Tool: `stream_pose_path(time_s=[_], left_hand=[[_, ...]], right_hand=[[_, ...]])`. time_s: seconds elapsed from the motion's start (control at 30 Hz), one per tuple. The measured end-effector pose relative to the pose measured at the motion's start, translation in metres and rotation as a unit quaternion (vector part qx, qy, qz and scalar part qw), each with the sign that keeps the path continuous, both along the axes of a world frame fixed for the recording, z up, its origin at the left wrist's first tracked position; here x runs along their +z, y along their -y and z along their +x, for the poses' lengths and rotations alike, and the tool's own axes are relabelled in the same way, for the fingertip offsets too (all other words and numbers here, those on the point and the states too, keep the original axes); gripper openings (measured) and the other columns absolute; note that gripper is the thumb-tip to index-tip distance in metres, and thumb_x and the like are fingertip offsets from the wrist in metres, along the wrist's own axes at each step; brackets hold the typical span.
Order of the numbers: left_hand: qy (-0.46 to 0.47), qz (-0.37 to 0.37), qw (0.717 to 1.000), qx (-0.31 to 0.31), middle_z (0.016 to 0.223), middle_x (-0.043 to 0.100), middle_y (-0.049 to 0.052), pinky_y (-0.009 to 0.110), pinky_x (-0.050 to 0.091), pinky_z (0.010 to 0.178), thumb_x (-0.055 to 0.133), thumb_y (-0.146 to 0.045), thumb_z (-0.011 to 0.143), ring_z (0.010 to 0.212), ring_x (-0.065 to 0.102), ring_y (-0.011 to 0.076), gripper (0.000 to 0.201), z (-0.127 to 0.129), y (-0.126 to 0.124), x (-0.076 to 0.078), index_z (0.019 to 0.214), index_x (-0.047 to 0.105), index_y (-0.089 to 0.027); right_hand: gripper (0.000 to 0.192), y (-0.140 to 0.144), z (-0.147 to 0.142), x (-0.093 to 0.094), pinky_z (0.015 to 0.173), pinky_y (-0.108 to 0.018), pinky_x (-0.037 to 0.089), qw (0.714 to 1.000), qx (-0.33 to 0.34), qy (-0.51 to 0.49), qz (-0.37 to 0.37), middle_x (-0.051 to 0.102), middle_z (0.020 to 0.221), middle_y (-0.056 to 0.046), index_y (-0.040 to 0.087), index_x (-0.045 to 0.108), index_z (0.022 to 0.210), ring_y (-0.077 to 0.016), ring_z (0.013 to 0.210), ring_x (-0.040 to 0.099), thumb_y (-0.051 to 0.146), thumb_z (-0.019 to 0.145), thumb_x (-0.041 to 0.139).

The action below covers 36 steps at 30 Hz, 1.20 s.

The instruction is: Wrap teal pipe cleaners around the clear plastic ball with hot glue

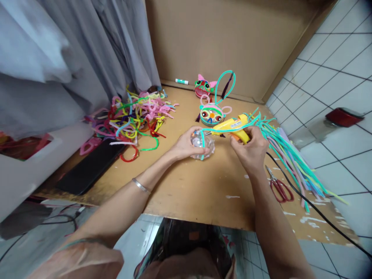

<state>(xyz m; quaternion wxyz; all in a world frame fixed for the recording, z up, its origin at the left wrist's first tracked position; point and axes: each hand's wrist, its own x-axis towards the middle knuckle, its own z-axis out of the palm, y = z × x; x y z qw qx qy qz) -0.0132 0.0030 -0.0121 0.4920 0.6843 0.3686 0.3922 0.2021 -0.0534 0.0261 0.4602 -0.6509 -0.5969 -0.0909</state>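
My left hand [188, 144] is closed around a clear plastic ball [209, 148], low over the table. A turquoise pipe cleaner [223, 130] bends down across the ball, and its long end runs right toward my other hand. My right hand [252, 145] grips a yellow hot glue gun [232, 124] by its handle, the nozzle pointing left at the ball. The pipe cleaner passes in front of the gun; whether my right fingers also pinch it I cannot tell. Just behind stands a decorated face ornament [212, 115] with pink ears and a turquoise loop.
Loose colourful pipe cleaners [133, 112] are heaped at the left beside a black flat object [90, 168]. On the right lie a bundle of pastel pipe cleaners [290, 162], red-handled scissors [280, 190] and a black cord [308, 203]. A pink-eared ornament [202, 88] and a glue stick [181, 81] are at the back.
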Motion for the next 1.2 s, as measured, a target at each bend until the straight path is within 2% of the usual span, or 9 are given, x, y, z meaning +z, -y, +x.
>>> stream_pose_path(time_s=[0.2, 0.83, 1.2], left_hand=[[-0.014, 0.029, 0.999, 0.015, 0.088, 0.061, 0.000, 0.028, 0.049, 0.074, 0.085, -0.037, 0.054, 0.078, 0.057, 0.0145, 0.072, 0.0004, -0.0019, -0.0036, 0.117, 0.054, -0.019], [-0.020, 0.037, 0.999, 0.010, 0.088, 0.062, 0.000, 0.027, 0.048, 0.071, 0.084, -0.035, 0.054, 0.078, 0.056, 0.0146, 0.072, 0.0019, -0.0009, -0.0019, 0.117, 0.054, -0.018], [-0.004, 0.025, 1.000, 0.005, 0.089, 0.061, -0.001, 0.025, 0.047, 0.070, 0.084, -0.034, 0.052, 0.076, 0.056, 0.0130, 0.070, 0.0022, 0.0008, 0.0004, 0.114, 0.054, -0.019]], right_hand=[[0.023, 0.0009, 0.0006, 0.0015, 0.060, -0.032, 0.044, 0.999, -0.003, 0.028, 0.035, 0.065, 0.072, -0.001, 0.022, 0.058, 0.083, -0.0181, 0.060, 0.058, 0.039, 0.068, 0.063], [0.018, 0.0026, 0.0041, 0.0019, 0.058, -0.031, 0.043, 0.997, 0.012, 0.052, 0.054, 0.063, 0.071, 0.000, 0.022, 0.057, 0.081, -0.0156, 0.057, 0.053, 0.035, 0.071, 0.063], [0.016, 0.0042, 0.0066, 0.0053, 0.059, -0.030, 0.044, 0.995, 0.019, 0.068, 0.071, 0.062, 0.070, 0.000, 0.021, 0.058, 0.080, -0.0160, 0.058, 0.056, 0.032, 0.069, 0.063]])
